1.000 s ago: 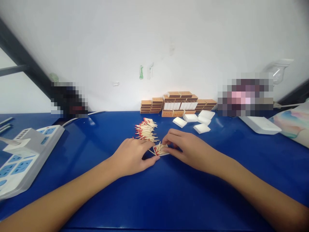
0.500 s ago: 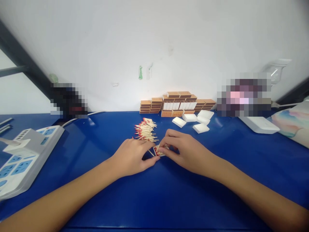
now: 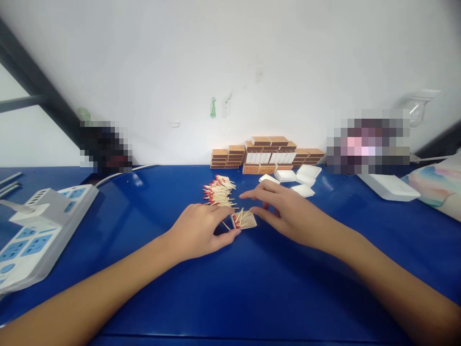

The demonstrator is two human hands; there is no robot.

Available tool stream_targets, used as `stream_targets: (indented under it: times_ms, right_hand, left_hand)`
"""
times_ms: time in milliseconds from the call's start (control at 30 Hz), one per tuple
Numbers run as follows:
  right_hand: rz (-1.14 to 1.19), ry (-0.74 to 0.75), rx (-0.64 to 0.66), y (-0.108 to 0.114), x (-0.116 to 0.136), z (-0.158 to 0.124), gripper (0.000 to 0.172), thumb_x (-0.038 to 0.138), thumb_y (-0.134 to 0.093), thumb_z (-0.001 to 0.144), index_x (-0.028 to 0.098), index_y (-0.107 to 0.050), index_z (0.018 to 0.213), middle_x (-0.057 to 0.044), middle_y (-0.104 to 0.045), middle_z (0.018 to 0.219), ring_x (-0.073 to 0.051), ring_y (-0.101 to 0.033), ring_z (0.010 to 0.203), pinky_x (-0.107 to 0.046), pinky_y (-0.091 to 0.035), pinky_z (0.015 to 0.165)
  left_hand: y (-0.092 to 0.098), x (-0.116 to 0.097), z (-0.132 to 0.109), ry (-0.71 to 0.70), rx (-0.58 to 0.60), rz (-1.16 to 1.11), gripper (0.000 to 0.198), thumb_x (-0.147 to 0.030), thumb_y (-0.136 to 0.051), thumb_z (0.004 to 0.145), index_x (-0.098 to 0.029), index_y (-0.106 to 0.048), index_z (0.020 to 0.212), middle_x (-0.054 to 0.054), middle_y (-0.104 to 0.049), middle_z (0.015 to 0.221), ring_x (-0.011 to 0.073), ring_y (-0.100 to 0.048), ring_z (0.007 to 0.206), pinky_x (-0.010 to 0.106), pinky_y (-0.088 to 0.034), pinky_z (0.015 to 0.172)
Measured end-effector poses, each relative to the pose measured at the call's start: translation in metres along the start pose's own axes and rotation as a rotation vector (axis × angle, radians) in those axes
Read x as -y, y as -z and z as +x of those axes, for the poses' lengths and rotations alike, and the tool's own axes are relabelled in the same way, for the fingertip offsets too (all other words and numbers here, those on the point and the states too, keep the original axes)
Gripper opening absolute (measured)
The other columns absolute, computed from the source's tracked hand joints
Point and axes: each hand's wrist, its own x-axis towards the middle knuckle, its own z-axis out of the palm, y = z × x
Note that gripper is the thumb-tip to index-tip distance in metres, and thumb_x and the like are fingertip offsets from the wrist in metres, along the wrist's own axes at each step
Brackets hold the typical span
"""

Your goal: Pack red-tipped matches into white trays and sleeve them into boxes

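A small white matchbox tray lies on the blue table, partly filled with red-tipped matches. My left hand grips the tray's left end between thumb and forefinger. A single match sticks out in the gap between those fingers. My right hand hovers just right of the tray, thumb and forefinger apart, with nothing visible between them. Behind my left hand, a loose heap of matches spreads on the table, most red heads pointing left.
Matchboxes are stacked against the wall. In front of them are several white trays, some partly behind my right hand. A power strip with a plugged-in adapter sits at the left. A white box lies at the right.
My right hand has drawn back to the right out of the tray and its fingers have parted, uncovering the matches inside. My left hand keeps its hold on the tray.
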Motion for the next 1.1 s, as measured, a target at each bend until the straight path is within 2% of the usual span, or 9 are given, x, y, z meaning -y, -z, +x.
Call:
stream_targets:
  times_ms: [100, 233, 367, 500, 667, 833, 1100]
  right_hand:
    - [0.041, 0.035, 0.073, -0.003, -0.001, 0.000, 0.033, 0.024, -0.053, 0.103, 0.027, -0.063, 0.134, -0.007, -0.064, 0.113, -0.018, -0.064, 0.092, -0.032, -0.052, 0.078]
    - [0.018, 0.031, 0.092, -0.003, 0.002, 0.000, 0.020, 0.019, -0.053, 0.101, 0.022, -0.071, 0.110, -0.006, -0.067, 0.104, -0.018, -0.064, 0.086, -0.031, -0.050, 0.075]
    - [-0.036, 0.029, 0.077, 0.002, 0.005, 0.001, 0.013, 0.019, -0.057, 0.099, 0.021, -0.070, 0.100, -0.006, -0.067, 0.100, -0.017, -0.063, 0.081, -0.030, -0.048, 0.069]
    - [-0.001, 0.028, 0.138, 0.002, 0.006, 0.000, 0.015, 0.020, -0.056, 0.100, 0.021, -0.071, 0.101, -0.006, -0.065, 0.101, -0.017, -0.062, 0.081, -0.029, -0.048, 0.070]
    - [0.007, 0.058, 0.112, -0.003, 0.005, -0.001, 0.021, 0.018, -0.056, 0.099, 0.024, -0.068, 0.116, -0.006, -0.061, 0.108, -0.016, -0.061, 0.083, -0.029, -0.048, 0.071]
    - [0.027, 0.056, 0.121, -0.007, 0.006, -0.001, 0.009, 0.021, -0.059, 0.100, 0.021, -0.068, 0.101, -0.005, -0.060, 0.106, -0.016, -0.060, 0.084, -0.029, -0.049, 0.075]
    - [0.014, 0.045, 0.126, -0.010, 0.005, -0.001, 0.010, 0.027, -0.060, 0.101, 0.021, -0.068, 0.100, -0.005, -0.060, 0.104, -0.017, -0.061, 0.085, -0.031, -0.050, 0.076]
  left_hand:
    - [0.000, -0.001, 0.000, 0.007, 0.022, -0.004, 0.034, -0.047, -0.063, 0.094, -0.023, -0.070, 0.117, -0.004, -0.062, 0.063, 0.0142, -0.057, 0.054, 0.028, -0.039, 0.056]
    - [0.000, -0.001, 0.001, 0.015, 0.023, 0.015, 0.034, -0.048, -0.060, 0.095, -0.023, -0.071, 0.116, -0.003, -0.062, 0.063, 0.0150, -0.059, 0.055, 0.028, -0.039, 0.056]
    - [0.002, -0.001, 0.002, 0.021, 0.037, 0.025, 0.033, -0.049, -0.059, 0.095, -0.022, -0.071, 0.112, -0.003, -0.062, 0.062, 0.0157, -0.060, 0.056, 0.028, -0.037, 0.056]
    - [0.004, -0.002, 0.002, 0.029, 0.051, 0.012, 0.032, -0.048, -0.060, 0.095, -0.022, -0.070, 0.110, -0.003, -0.063, 0.063, 0.0157, -0.060, 0.056, 0.028, -0.035, 0.056]
    - [0.004, -0.004, 0.003, 0.026, 0.060, -0.004, 0.032, -0.048, -0.059, 0.096, -0.022, -0.071, 0.112, -0.002, -0.064, 0.063, 0.0151, -0.059, 0.055, 0.027, -0.036, 0.056]
    - [0.001, -0.003, 0.003, 0.025, 0.058, 0.010, 0.032, -0.048, -0.060, 0.096, -0.024, -0.071, 0.113, -0.001, -0.068, 0.069, 0.0164, -0.063, 0.060, 0.028, -0.040, 0.058]
    - [0.002, -0.002, 0.002, 0.020, 0.084, 0.015, 0.033, -0.049, -0.059, 0.096, -0.023, -0.071, 0.112, 0.000, -0.071, 0.073, 0.0167, -0.065, 0.061, 0.028, -0.043, 0.059]
